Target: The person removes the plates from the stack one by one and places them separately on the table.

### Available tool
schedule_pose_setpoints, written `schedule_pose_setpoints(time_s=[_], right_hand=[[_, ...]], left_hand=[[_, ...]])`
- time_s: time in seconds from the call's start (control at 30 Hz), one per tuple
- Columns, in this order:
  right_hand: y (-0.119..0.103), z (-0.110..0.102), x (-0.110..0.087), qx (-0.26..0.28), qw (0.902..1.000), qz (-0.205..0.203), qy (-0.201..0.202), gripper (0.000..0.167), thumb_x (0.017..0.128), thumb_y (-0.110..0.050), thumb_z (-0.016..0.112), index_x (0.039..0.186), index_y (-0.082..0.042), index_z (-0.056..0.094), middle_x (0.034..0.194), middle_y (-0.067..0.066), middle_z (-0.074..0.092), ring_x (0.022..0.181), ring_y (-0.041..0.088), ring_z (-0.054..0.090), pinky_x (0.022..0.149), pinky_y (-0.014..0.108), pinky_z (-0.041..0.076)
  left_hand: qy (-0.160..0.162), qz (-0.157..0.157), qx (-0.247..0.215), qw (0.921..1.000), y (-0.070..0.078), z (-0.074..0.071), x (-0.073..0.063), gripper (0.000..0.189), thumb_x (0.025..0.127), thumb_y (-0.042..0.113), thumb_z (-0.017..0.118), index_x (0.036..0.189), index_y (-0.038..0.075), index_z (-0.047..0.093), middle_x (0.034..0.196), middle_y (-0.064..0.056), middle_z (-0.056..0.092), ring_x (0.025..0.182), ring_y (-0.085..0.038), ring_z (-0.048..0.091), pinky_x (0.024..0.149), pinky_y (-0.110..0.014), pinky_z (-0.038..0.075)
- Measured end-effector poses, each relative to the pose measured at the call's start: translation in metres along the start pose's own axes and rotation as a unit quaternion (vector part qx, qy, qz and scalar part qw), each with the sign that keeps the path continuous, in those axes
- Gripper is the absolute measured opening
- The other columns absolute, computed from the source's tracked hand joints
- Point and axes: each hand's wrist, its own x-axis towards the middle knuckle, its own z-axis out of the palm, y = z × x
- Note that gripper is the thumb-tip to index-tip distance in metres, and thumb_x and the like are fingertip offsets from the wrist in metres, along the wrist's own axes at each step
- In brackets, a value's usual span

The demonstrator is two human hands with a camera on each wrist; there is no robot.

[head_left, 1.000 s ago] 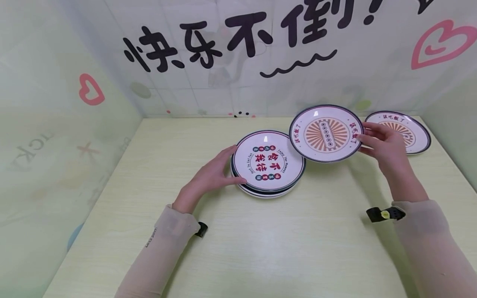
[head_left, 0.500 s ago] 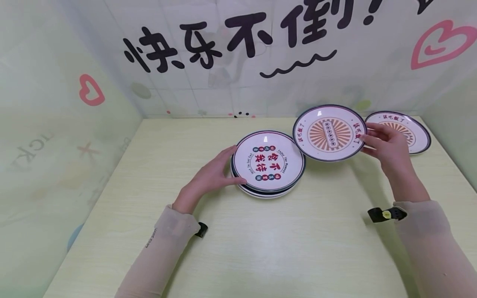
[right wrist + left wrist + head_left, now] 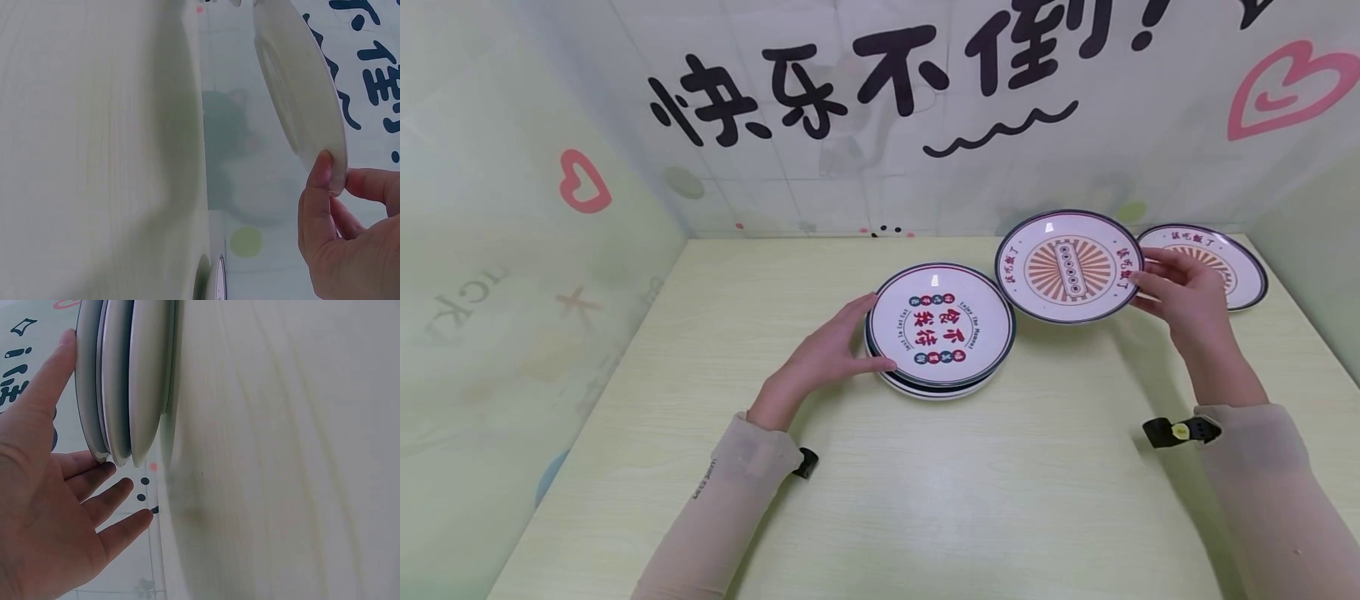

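Observation:
In the head view a stack of white plates (image 3: 940, 325) with dark rims stands mid-table, its top plate printed with red characters. My left hand (image 3: 827, 346) rests at the stack's left edge, thumb on the top plate's rim. From the left wrist view, its fingers (image 3: 119, 494) are spread, some right at the plate edges and the lower ones free. My right hand (image 3: 1180, 292) pinches the right rim of another white plate (image 3: 1070, 267) with an orange sunburst print. This plate hangs tilted above the table; its underside (image 3: 300, 81) shows in the right wrist view.
A second sunburst plate (image 3: 1247, 267) lies at the table's back right corner, partly behind my right hand. The pale wooden table (image 3: 970, 500) meets a printed back wall (image 3: 820, 192) and side walls. Dark straps (image 3: 1180, 432) sit at my wrists.
My right hand has drifted slightly right with the sunburst plate, which now overlaps the stack less in the head view. The left hand and the stack have stayed in place.

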Motion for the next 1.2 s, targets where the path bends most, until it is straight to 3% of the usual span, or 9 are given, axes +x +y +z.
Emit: schedule_pose_setpoints(time_s=[0.47, 0.97, 1.2], right_hand=[[0.004, 0.0, 0.004, 0.014, 0.9998, 0.005, 0.01, 0.029, 0.09, -0.004, 0.07, 0.114, -0.021, 0.066, 0.089, -0.01, 0.063, 0.077, 0.002, 0.064, 0.063, 0.018, 0.061], [0.01, -0.003, 0.009, -0.028, 0.9989, 0.02, 0.032, 0.03, 0.093, -0.01, 0.069, 0.119, -0.021, 0.061, 0.094, -0.01, 0.059, 0.078, 0.0, 0.062, 0.064, 0.015, 0.06], [0.013, -0.005, 0.013, -0.008, 0.999, 0.024, 0.038, 0.027, 0.093, -0.006, 0.067, 0.115, -0.02, 0.062, 0.093, -0.01, 0.059, 0.075, 0.001, 0.063, 0.062, 0.016, 0.06]], left_hand=[[0.003, 0.0, 0.0, 1.0, -0.001, 0.001, 0.0, 0.109, 0.079, 0.058, 0.077, 0.161, 0.023, 0.015, 0.169, 0.0, 0.016, 0.156, -0.024, 0.018, 0.126, -0.05, 0.025], [0.003, -0.001, 0.002, 1.0, -0.001, 0.001, 0.0, 0.108, 0.08, 0.059, 0.076, 0.161, 0.023, 0.016, 0.169, 0.0, 0.017, 0.156, -0.024, 0.018, 0.126, -0.049, 0.024], [0.003, -0.001, 0.0, 1.0, -0.001, 0.001, 0.0, 0.108, 0.079, 0.06, 0.076, 0.161, 0.023, 0.015, 0.169, 0.001, 0.016, 0.156, -0.024, 0.017, 0.126, -0.05, 0.025]])
